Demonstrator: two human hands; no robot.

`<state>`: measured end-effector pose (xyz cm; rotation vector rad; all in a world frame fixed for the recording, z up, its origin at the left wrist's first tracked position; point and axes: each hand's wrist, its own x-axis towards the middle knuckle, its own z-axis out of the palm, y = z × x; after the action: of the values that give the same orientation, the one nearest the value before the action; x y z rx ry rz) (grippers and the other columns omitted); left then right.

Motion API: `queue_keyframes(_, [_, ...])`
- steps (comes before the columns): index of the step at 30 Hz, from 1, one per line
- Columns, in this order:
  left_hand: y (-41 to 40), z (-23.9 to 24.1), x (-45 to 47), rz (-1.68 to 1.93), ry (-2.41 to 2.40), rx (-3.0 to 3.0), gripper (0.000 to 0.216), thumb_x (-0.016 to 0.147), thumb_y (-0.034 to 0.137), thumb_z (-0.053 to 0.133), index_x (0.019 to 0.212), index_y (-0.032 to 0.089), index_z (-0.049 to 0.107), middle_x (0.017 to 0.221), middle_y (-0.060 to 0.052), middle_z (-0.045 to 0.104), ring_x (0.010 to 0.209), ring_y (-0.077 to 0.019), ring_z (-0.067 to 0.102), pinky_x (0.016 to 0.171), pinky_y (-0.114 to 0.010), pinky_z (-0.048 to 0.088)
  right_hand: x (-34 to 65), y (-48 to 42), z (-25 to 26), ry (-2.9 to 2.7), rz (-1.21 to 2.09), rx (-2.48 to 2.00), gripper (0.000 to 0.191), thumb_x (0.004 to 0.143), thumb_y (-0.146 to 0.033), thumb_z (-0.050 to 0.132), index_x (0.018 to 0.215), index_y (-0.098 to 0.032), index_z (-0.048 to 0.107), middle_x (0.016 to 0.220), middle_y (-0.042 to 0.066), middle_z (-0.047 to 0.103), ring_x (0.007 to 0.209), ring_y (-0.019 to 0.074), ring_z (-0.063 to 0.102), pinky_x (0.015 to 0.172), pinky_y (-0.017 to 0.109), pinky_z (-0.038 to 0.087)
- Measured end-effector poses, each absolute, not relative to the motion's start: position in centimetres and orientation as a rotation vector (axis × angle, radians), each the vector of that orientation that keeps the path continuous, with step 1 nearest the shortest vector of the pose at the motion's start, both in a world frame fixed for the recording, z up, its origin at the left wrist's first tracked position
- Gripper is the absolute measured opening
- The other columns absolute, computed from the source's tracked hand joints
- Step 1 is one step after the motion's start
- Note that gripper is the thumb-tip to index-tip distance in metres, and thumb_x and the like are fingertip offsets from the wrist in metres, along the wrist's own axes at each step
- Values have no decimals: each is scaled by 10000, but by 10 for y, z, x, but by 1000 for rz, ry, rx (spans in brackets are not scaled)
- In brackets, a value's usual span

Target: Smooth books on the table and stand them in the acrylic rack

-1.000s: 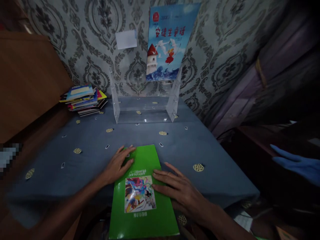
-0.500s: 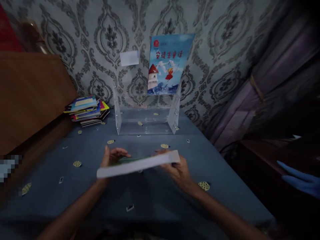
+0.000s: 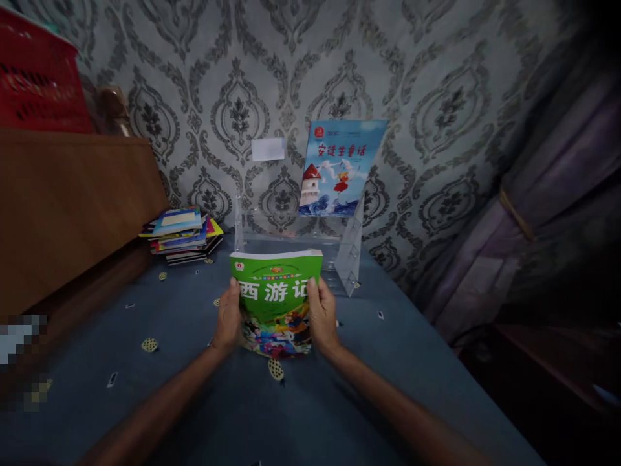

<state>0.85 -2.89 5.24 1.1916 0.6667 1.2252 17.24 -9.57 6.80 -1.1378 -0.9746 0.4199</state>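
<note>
A green paperback book (image 3: 275, 305) bears white characters above a multicoloured picture; a blue paperback book (image 3: 342, 169) carries red characters, a red-roofed white tower and deep-blue waves. Yellow, dark-spotted pineapples (image 3: 150, 345) dot the blue-grey cloth tablecloth (image 3: 310, 417). Grey wallpaper (image 3: 239, 116) repeats dark leafy medallions. The perforated plastic basket (image 3: 41, 81) is red, the boxy wooden cabinet (image 3: 72, 207) brown, and the draped cloth curtain (image 3: 557, 168) dull purple with a tan band (image 3: 517, 215).

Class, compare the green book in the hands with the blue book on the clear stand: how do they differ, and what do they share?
The green book is held between the left hand and right hand; the blue book rests on the clear stand. The green book's title is white, the blue book's red. The green book shows its pale top edge; the blue book's is not visible. Both have illustrated covers facing the camera.
</note>
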Motion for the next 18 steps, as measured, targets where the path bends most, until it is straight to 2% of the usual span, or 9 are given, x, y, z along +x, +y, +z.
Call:
queue_keyframes(3, [-26, 60, 19, 1314, 706, 1127, 649, 881, 740, 533, 1103, 166, 738, 1181, -79, 756, 1302, -281, 587, 1084, -390, 497, 173, -88, 69, -965, 418, -1137, 436, 908, -653, 491, 819, -233, 564, 756, -8, 590, 724, 176, 541, 679, 281, 491])
queue_keyframes(11, [-20, 63, 30, 1210, 618, 980, 657, 855, 733, 592, 1163, 169, 731, 1144, -93, 770, 1250, -281, 635, 1106, -428, 483, 179, -78, 64, -925, 467, -1149, 492, 873, -712, 510, 781, -231, 549, 727, -17, 559, 706, 169, 514, 636, 268, 470])
queue_keyframes(18, [-18, 58, 30, 1207, 591, 1004, 651, 873, 724, 570, 1207, 184, 714, 1208, -82, 750, 1293, -276, 606, 1128, -416, 463, 179, -84, 64, -969, 471, -1109, 493, 916, -680, 459, 953, -222, 636, 916, 43, 695, 877, 227, 638, 787, 347, 539])
